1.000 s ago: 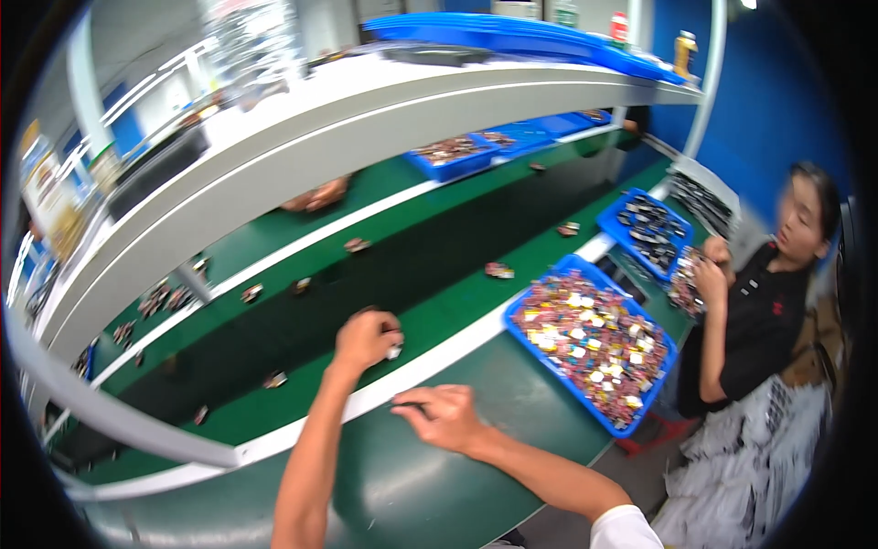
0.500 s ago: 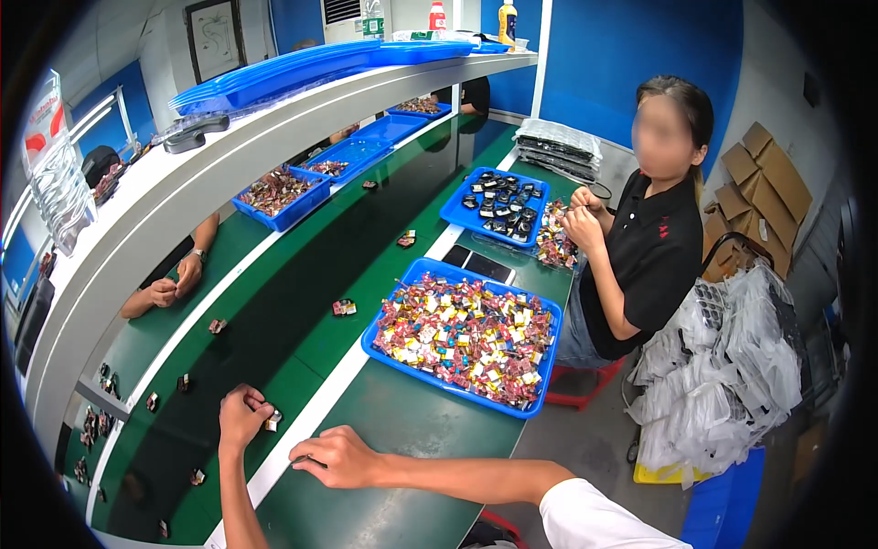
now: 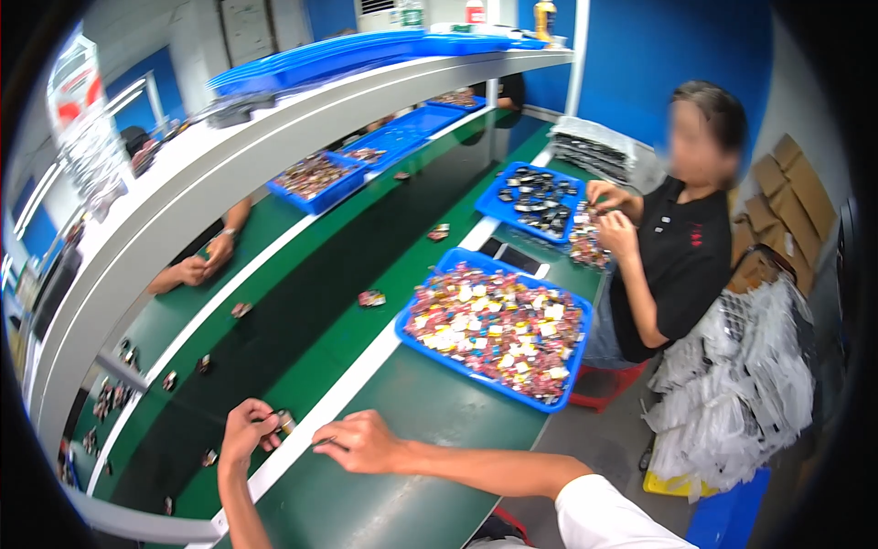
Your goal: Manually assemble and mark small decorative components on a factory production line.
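My left hand [image 3: 251,435] is over the green conveyor, beside its white edge strip. Its fingers are closed on a small electronic part [image 3: 286,423] with a pale, shiny face. To its right, above the green side table [image 3: 402,389], my right hand [image 3: 364,442] pinches a small, thin dark thing [image 3: 325,443] whose kind I cannot make out. The two hands are close but apart. Beyond them, a blue tray [image 3: 476,373] is heaped with small red, yellow and white wired parts [image 3: 498,325].
Loose parts [image 3: 372,298] lie scattered along the conveyor [image 3: 302,343]. A co-worker [image 3: 677,265] sits at the right, handling parts near a tray of black pieces [image 3: 535,197]. Another person's hands [image 3: 206,261] are across the belt. A white shelf [image 3: 302,114] overhangs the left.
The view has turned, so the scene sits farther right. My left hand still holds its part, now nearer the white strip in the picture. The co-worker's hands have moved slightly apart.
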A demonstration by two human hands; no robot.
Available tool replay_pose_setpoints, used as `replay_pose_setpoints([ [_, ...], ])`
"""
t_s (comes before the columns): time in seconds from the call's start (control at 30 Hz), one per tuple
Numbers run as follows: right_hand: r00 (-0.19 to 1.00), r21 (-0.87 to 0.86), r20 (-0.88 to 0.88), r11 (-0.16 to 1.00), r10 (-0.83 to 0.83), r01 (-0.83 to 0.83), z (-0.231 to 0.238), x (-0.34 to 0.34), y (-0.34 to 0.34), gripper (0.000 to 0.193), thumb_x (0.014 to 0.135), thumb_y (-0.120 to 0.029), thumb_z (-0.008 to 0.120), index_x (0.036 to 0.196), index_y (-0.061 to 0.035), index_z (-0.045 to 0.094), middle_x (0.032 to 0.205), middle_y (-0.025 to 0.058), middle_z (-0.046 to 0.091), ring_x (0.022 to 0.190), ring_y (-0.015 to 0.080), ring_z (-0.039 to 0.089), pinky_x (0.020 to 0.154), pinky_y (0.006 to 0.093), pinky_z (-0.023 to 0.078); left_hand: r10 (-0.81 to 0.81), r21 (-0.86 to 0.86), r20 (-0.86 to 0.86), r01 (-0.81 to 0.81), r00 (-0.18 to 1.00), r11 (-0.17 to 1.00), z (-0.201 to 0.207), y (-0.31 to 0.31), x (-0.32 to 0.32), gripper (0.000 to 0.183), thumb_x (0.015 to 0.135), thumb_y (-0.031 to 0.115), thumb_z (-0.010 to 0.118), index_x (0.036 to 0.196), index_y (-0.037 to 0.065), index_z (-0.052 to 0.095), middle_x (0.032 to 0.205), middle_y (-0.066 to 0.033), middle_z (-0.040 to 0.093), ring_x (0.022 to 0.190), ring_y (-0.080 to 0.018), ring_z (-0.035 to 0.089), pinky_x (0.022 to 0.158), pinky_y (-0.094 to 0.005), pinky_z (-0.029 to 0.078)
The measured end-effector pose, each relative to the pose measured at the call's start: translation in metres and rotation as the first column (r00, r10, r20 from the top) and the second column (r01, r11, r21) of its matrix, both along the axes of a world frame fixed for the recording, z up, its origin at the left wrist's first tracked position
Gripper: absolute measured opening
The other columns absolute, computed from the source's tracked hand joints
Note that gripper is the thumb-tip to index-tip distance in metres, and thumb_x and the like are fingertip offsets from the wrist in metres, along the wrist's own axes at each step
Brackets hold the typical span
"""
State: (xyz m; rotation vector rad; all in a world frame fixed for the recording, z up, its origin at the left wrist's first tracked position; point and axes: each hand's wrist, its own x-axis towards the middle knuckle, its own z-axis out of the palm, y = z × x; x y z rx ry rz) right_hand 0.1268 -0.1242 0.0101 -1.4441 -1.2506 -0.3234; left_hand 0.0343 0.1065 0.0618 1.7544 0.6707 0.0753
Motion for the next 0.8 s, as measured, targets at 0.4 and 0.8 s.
replay_pose_setpoints([
  [0.4, 0.998, -0.119, -0.031, 0.992, -0.053, 0.049, 0.007, -0.007, -0.003, 0.015, 0.073, -0.012, 0.085, 0.083, -0.0141, 0.074, 0.059, -0.0007, 0.062, 0.043, 0.0156, 0.054, 0.047, 0.0288, 0.046, 0.274, -0.275, 0.325, -0.186, 0.905, 0.943, -0.025, -0.023, -0.051, 0.028, 0.088, 0.009, 0.075, 0.111, -0.003, 0.064, 0.084, -0.0080, 0.071, 0.057, -0.0095, 0.062, 0.045, -0.0216, 0.043],
  [0.8, 0.997, -0.169, -0.081, 0.986, -0.017, 0.003, 0.000, -0.005, -0.003, 0.016, 0.071, -0.002, 0.083, 0.084, -0.0038, 0.075, 0.051, 0.0002, 0.056, 0.038, 0.0073, 0.038, 0.042, 0.0241, 0.031, 0.365, -0.395, 0.360, -0.214, 0.859, 0.893, -0.041, -0.041, -0.058, 0.019, 0.092, 0.008, 0.069, 0.105, -0.004, 0.062, 0.079, -0.0071, 0.067, 0.055, -0.0090, 0.058, 0.044, -0.0206, 0.042],
])
